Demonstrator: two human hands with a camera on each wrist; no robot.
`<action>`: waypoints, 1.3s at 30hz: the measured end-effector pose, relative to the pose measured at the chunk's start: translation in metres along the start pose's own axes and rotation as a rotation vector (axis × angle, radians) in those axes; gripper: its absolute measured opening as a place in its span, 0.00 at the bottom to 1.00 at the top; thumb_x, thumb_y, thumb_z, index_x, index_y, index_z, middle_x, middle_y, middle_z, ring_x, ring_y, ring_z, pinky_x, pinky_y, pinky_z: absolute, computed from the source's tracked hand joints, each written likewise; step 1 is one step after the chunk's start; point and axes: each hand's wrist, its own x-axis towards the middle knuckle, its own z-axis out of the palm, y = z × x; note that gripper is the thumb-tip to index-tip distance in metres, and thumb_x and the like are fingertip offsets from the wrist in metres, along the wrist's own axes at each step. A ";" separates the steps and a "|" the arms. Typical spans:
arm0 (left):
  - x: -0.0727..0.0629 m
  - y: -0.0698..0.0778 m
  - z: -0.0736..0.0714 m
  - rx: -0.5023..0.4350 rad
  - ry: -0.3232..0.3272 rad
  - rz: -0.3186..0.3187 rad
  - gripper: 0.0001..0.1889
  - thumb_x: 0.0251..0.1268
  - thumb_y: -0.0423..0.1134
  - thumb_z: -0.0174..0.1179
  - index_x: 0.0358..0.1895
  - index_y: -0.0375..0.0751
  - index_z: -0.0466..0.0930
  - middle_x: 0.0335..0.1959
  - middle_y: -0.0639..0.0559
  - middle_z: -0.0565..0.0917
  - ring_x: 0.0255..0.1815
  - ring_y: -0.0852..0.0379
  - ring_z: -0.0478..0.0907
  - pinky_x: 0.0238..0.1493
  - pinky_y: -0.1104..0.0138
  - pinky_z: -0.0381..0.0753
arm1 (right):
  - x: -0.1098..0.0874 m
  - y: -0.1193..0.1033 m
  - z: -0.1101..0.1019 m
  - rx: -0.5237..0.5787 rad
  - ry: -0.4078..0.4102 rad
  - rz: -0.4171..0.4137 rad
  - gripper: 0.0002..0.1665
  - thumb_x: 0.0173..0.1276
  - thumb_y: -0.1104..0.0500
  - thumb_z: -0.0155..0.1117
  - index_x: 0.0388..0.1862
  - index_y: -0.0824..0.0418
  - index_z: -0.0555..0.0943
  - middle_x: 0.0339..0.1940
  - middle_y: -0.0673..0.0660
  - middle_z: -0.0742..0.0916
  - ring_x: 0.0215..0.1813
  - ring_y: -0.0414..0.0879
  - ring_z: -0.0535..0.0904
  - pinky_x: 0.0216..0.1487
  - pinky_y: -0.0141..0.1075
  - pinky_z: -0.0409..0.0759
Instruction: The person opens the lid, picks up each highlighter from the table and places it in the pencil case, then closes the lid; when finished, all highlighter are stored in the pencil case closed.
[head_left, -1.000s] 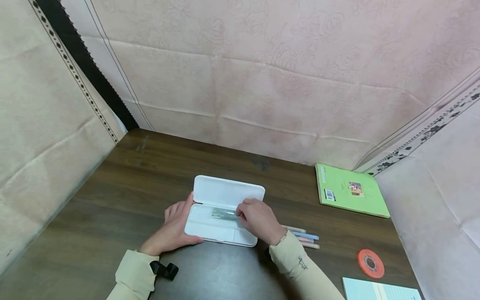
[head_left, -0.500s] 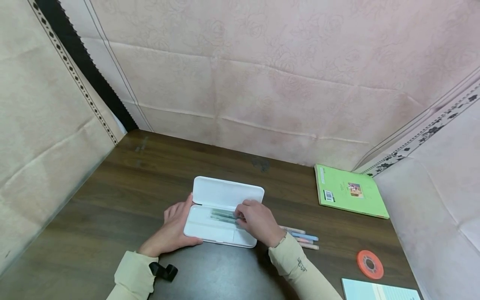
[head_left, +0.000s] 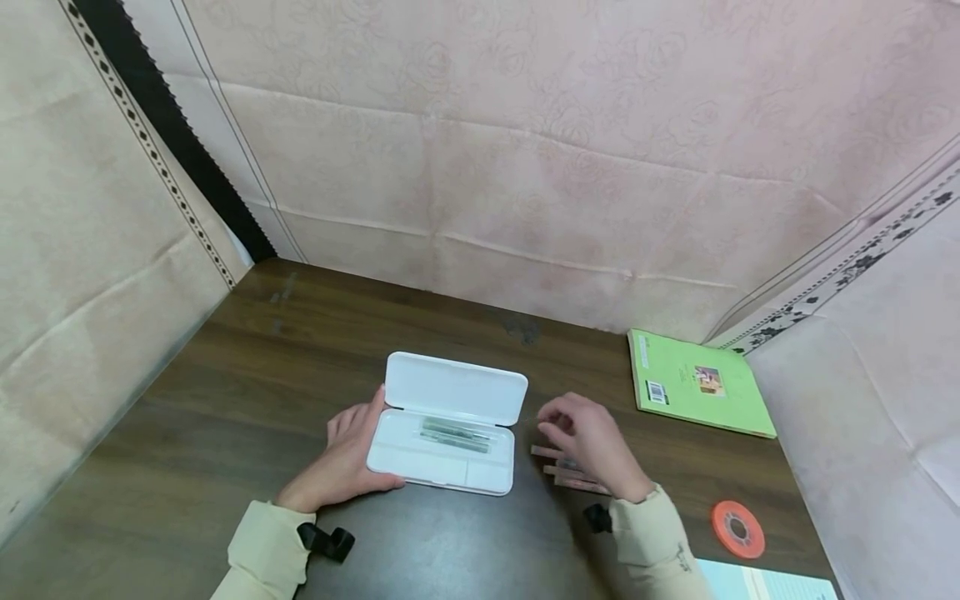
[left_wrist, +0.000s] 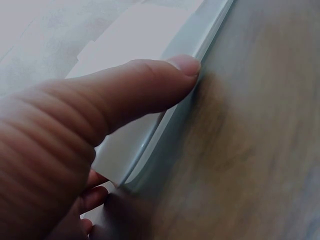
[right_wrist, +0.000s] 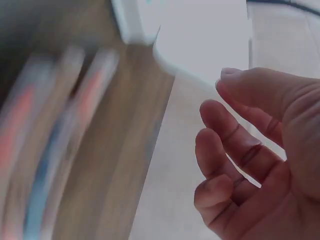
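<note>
A white pencil case [head_left: 442, 468] lies with its lid raised on the brown table, and greenish pens [head_left: 456, 435] rest in its tray. My left hand [head_left: 347, 457] grips the case at its left end, with the thumb along the front edge; the left wrist view shows this thumb [left_wrist: 145, 87] pressed on the rim. To the right of the case hovers my right hand [head_left: 592, 437], fingers loosely curled and nothing between them. Under it lie several slim pens [head_left: 576, 482], partly covered by the hand. Those pens [right_wrist: 40, 180] appear blurred in the right wrist view.
At the back right lies a green book [head_left: 701, 383]. Nearer the right edge sit an orange-red ring-shaped roll [head_left: 738, 529] and a light blue notebook [head_left: 772, 582]. Patterned cloth [head_left: 480, 150] hangs along the table's back and sides.
My right hand has let go of the greenish pens in the case and moved right, over the loose pens. The left hand and the case have stayed in place.
</note>
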 end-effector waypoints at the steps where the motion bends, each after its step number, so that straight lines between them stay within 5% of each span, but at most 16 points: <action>1: 0.000 -0.001 0.000 0.000 -0.001 -0.001 0.69 0.41 0.60 0.77 0.79 0.35 0.38 0.69 0.37 0.64 0.68 0.36 0.54 0.63 0.42 0.45 | -0.003 0.007 -0.005 -0.008 0.007 0.007 0.05 0.64 0.58 0.71 0.39 0.51 0.86 0.34 0.41 0.82 0.33 0.35 0.76 0.36 0.30 0.77; 7: 0.000 -0.003 0.000 -0.003 -0.008 -0.007 0.69 0.41 0.59 0.77 0.79 0.36 0.37 0.70 0.38 0.64 0.69 0.36 0.53 0.63 0.42 0.44 | -0.022 0.045 -0.022 -0.067 -0.016 0.043 0.05 0.64 0.59 0.71 0.39 0.52 0.86 0.35 0.42 0.83 0.33 0.35 0.75 0.35 0.31 0.77; 14: 0.000 -0.003 -0.001 -0.001 -0.001 -0.001 0.69 0.41 0.58 0.77 0.79 0.36 0.38 0.70 0.38 0.64 0.68 0.36 0.54 0.63 0.43 0.45 | -0.038 0.069 -0.019 -0.125 -0.112 0.026 0.05 0.64 0.60 0.70 0.38 0.51 0.86 0.34 0.41 0.83 0.37 0.36 0.77 0.40 0.36 0.78; 39: -0.001 -0.002 0.000 0.001 0.017 0.015 0.69 0.40 0.61 0.77 0.79 0.35 0.39 0.68 0.39 0.66 0.67 0.37 0.55 0.62 0.43 0.46 | -0.040 0.082 -0.010 -0.173 -0.174 -0.002 0.05 0.63 0.62 0.70 0.36 0.52 0.84 0.31 0.42 0.81 0.34 0.35 0.73 0.37 0.34 0.76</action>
